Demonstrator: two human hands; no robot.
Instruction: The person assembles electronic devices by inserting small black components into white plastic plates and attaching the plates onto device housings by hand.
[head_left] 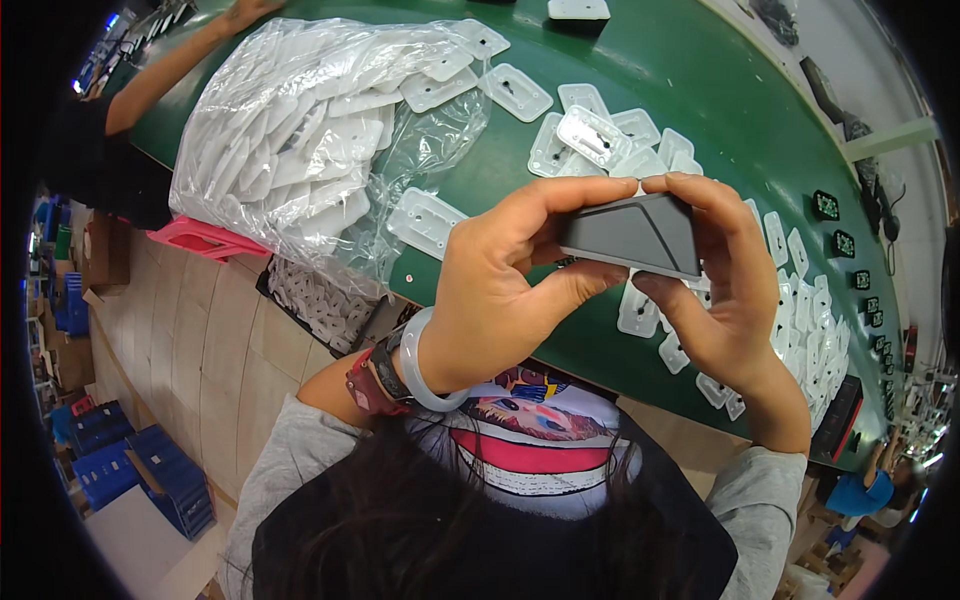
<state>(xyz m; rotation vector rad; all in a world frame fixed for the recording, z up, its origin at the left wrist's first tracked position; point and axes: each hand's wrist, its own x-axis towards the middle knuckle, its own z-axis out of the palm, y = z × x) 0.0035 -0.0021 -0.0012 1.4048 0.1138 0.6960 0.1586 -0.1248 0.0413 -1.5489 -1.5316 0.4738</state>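
Both my hands hold a dark grey plastic housing (625,235) up above the green table. My left hand (510,270) grips its left end between thumb and fingers. At its right end, the thumb and fingers of my right hand (725,270) close around it. The side of the housing toward the table is hidden. Beyond and beneath it lie loose white plastic plates (592,137) with small holes, some overlapping. A clear plastic bag (290,150) stuffed with the same white plates lies to the left of my hands.
The green table (690,70) curves along to the right, with small dark parts (845,243) in a row at its far edge. More white plates (815,340) pile up on the right. A co-worker's arm (185,60) reaches in at upper left. Blue bins (160,470) stand on the floor.
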